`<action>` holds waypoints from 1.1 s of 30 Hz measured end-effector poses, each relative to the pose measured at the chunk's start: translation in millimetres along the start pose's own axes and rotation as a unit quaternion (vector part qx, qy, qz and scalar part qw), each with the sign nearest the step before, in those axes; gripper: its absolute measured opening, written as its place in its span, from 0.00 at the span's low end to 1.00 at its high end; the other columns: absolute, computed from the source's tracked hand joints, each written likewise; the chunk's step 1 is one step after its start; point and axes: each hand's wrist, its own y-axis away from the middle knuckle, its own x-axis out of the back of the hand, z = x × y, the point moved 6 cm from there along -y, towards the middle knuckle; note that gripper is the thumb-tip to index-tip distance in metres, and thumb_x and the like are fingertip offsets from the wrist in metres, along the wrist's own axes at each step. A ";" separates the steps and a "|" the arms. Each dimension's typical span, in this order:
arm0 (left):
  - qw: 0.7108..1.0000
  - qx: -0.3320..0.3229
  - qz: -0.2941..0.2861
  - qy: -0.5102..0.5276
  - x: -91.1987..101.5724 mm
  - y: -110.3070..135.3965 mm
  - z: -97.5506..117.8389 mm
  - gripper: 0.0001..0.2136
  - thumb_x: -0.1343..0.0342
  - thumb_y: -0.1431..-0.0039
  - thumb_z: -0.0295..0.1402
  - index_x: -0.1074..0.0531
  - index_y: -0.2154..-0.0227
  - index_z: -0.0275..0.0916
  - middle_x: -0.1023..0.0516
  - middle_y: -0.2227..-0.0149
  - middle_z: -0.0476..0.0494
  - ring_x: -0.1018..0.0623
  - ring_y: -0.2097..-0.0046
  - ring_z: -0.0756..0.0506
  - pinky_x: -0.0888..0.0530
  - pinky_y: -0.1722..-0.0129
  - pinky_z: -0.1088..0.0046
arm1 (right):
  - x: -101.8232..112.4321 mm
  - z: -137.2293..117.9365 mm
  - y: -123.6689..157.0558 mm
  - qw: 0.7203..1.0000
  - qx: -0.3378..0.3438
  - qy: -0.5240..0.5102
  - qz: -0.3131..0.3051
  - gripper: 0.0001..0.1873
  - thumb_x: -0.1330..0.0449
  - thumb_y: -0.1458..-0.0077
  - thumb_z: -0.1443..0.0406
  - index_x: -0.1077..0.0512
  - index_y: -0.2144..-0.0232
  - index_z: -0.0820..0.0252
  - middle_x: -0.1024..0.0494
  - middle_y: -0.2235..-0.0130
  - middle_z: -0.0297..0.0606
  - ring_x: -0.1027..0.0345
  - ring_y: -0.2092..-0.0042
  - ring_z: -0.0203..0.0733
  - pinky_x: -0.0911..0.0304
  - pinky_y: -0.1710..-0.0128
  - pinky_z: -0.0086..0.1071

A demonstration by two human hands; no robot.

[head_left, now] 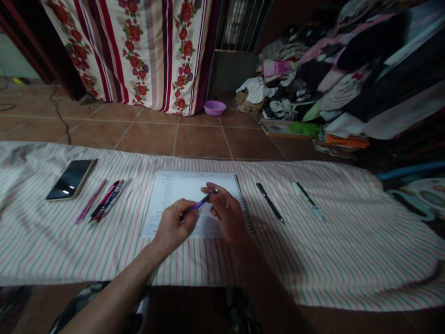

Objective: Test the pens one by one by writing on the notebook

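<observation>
A purple and black pen (199,204) is held slantwise above a spiral notebook (160,192) that lies open on the striped cloth. Its lower left end sits in the closed fingers of my left hand (176,221). At the upper right end, the fingers of my right hand (227,211) are bent around the tip, thumb and fingers touching it. A black pen (270,202) lies on the cloth to the right of the notebook, and a light-coloured pen with a dark clip (308,201) rests farther right.
On the left lie a phone (72,179), a purple pen (91,202) and a small bunch of pens (109,202). The striped cloth (333,260) covers a long surface. Beyond it are a tiled floor, a purple basin (214,108), a floral curtain (149,51) and heaped clothes (323,69).
</observation>
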 end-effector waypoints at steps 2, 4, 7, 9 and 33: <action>1.000 0.005 0.002 0.009 -0.1 -0.4 -0.5 0.06 0.49 0.45 0.31 0.28 0.69 0.39 0.29 0.74 0.49 0.30 0.71 0.50 0.33 0.71 0.73 | 0.4 -1.1 0.3 1.000 -0.004 -0.002 -0.011 0.18 0.39 0.53 0.57 0.28 0.58 0.56 0.23 0.57 0.40 0.48 0.77 0.29 0.53 0.79 0.29; 1.000 0.010 0.002 0.014 0.2 -0.6 -0.6 0.06 0.49 0.45 0.31 0.27 0.69 0.38 0.29 0.75 0.49 0.30 0.71 0.49 0.33 0.71 0.74 | 1.3 -0.7 0.2 1.000 -0.006 -0.003 -0.016 0.16 0.39 0.53 0.59 0.26 0.59 0.56 0.22 0.58 0.38 0.49 0.76 0.30 0.54 0.78 0.29; 1.000 0.007 -0.001 0.005 0.9 -0.7 0.5 0.06 0.50 0.45 0.31 0.28 0.68 0.38 0.29 0.74 0.49 0.30 0.71 0.49 0.33 0.70 0.73 | 2.6 2.1 -0.5 1.000 -0.015 0.001 -0.009 0.15 0.38 0.54 0.60 0.25 0.61 0.55 0.21 0.63 0.36 0.49 0.77 0.29 0.54 0.78 0.29; 1.000 0.001 -0.003 -0.008 1.1 -0.5 1.3 0.07 0.50 0.44 0.31 0.28 0.69 0.38 0.29 0.74 0.48 0.30 0.71 0.49 0.33 0.70 0.73 | 3.9 2.8 -0.9 1.000 -0.017 0.011 0.004 0.13 0.37 0.55 0.60 0.25 0.64 0.55 0.21 0.64 0.35 0.47 0.77 0.30 0.53 0.78 0.28; 1.000 0.001 0.001 -0.008 1.3 -0.2 0.9 0.07 0.50 0.44 0.31 0.28 0.69 0.38 0.29 0.75 0.48 0.30 0.71 0.49 0.33 0.70 0.72 | 2.7 -0.3 0.7 1.000 0.001 0.031 -0.002 0.13 0.38 0.53 0.60 0.25 0.63 0.54 0.22 0.61 0.35 0.44 0.75 0.30 0.46 0.74 0.28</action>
